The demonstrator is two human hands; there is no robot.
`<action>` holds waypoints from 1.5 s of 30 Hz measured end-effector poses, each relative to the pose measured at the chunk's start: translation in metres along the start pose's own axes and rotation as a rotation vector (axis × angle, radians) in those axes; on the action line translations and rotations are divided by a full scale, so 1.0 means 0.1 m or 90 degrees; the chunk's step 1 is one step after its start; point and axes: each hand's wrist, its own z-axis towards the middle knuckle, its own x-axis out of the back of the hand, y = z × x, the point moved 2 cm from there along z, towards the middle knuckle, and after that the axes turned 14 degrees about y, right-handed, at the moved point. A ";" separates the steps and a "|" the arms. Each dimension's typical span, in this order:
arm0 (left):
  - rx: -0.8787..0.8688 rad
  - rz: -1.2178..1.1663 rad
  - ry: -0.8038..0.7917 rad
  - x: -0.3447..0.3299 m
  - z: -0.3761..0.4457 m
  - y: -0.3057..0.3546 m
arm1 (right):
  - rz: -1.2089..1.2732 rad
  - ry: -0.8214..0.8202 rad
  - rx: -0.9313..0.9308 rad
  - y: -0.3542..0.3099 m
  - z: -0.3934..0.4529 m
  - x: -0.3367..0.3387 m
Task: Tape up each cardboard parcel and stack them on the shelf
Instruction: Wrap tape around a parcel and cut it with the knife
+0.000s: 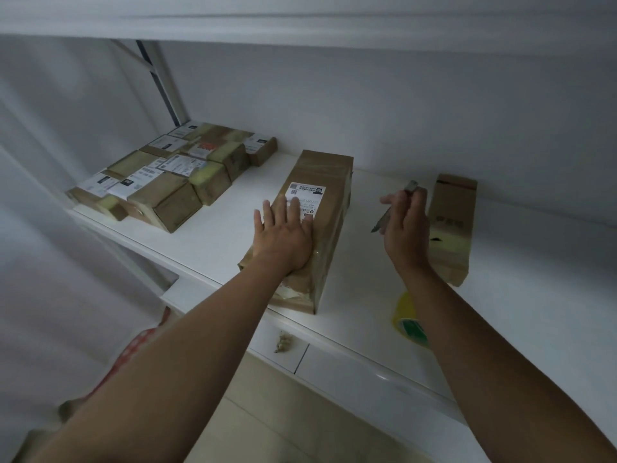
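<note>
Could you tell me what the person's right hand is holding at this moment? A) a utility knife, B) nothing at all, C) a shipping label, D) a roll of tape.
A: the right hand has its grip curled round a utility knife, blade end pointing down and left, while the yellow tape roll lies on the shelf under the forearm and the left hand rests flat on the long parcel.
</note>
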 end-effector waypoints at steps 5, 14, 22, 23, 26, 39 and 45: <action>-0.021 -0.013 -0.006 0.05 0.02 -0.04 | 0.121 0.019 -0.173 0.08 0.00 -0.03; -0.015 -0.009 0.052 -0.01 0.05 -0.05 | 0.326 -0.069 -0.396 0.06 0.10 0.04; 0.016 -0.032 0.041 0.01 0.02 -0.01 | 0.361 -0.310 -0.421 -0.11 -0.02 -0.08; 0.016 -0.031 0.043 0.01 0.02 0.00 | 0.352 -0.323 -0.414 -0.12 -0.03 -0.09; 0.019 -0.027 0.045 0.01 0.03 0.00 | 0.335 -0.342 -0.398 -0.12 -0.04 -0.13; 0.014 -0.030 0.055 0.01 0.03 0.00 | 0.333 -0.375 -0.387 -0.14 -0.07 -0.09; 0.011 -0.027 0.055 -0.01 0.03 -0.01 | 0.324 -0.357 -0.375 -0.11 -0.07 -0.08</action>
